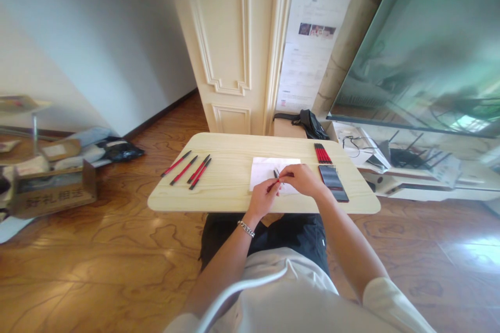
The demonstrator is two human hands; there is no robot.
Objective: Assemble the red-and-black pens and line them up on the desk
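My left hand point(264, 196) and right hand point(303, 179) both pinch one red pen point(282, 178) over the white paper point(262, 169) midway across the bench point(219, 195) (four spare pens point(187, 169) lie left); I'd hold both grips close and aligned.

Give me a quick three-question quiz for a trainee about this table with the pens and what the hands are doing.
1. True or false: four loose pens lie on the table, to the left of the white paper.
2. Multiple choice: what lies on the table just beyond the right hand, on its right? A) a dark phone B) a cup C) scissors
3. Fill in the gap: over the white paper, the left hand and the right hand together hold one red ___.

Key: 1 true. 2 A. 3 pen.
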